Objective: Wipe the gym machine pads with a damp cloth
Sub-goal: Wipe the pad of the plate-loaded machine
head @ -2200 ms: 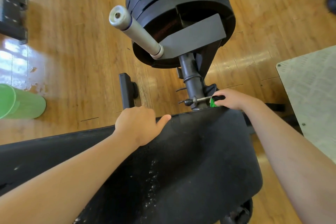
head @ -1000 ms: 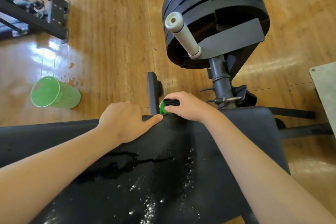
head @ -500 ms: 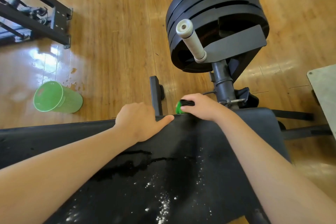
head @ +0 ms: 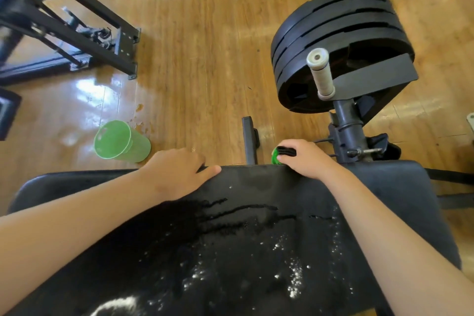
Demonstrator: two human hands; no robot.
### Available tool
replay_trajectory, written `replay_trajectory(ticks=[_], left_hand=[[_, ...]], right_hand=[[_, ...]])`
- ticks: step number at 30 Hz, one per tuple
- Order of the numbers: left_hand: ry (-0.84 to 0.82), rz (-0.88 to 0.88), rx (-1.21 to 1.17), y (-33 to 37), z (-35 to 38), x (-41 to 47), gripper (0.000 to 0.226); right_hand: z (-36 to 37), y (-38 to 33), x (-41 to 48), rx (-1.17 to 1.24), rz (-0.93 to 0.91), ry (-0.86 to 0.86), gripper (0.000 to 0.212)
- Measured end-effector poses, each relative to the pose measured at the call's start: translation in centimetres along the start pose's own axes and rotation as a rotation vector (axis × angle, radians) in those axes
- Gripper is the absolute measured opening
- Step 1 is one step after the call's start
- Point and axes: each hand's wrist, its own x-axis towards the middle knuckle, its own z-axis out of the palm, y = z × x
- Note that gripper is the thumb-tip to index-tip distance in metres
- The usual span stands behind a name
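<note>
A wide black machine pad [head: 256,251] fills the lower half of the head view, wet in streaks and speckled with white spots. My right hand [head: 305,160] is at the pad's far edge, gripping a small green and black cleaning pad [head: 278,155] that peeks out past my fingers. My left hand [head: 179,172] rests on the same far edge further left, fingers curled over the rim and thumb lying along the top.
A green plastic cup [head: 120,142] lies on the wooden floor beyond the pad, near a wet patch. A stack of black weight plates [head: 341,41] with a white-gripped bar [head: 320,72] stands at right. A black frame [head: 77,33] stands far left.
My right hand has slid the green pad along the far edge, first left toward my left hand, then back right. My left hand stays on the rim. My view has tilted up.
</note>
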Motion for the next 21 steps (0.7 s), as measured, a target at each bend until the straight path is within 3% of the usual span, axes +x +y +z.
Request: replay_trajectory(ticks=[3, 8, 12, 17, 21], left_hand=[[0.002, -0.088, 0.034, -2.1, -0.4, -2.2, 0.062], [0.19, -0.082, 0.16, -2.2, 0.9, -2.4, 0.071], [0.247, -0.066, 0.143, -2.6, 1.4, -2.2, 0.074], [0.302, -0.05, 0.126, -2.6, 1.6, -2.2, 0.072], [0.324, -0.043, 0.129, -2.7, 1.6, -2.2, 0.074]], right_hand=[[1.0, -3.5, -0.1, 0.009, -0.025, -0.018, 0.026], [3.9, -9.5, 1.0, -0.013, -0.121, -0.126, 0.023], [2.6, -8.4, 0.3, 0.057, -0.05, -0.144, 0.034], [0.9, -4.5, -0.2, -0.053, 0.102, -0.067, 0.017], [2.9, -8.4, 0.2, -0.045, 0.023, -0.073, 0.025]])
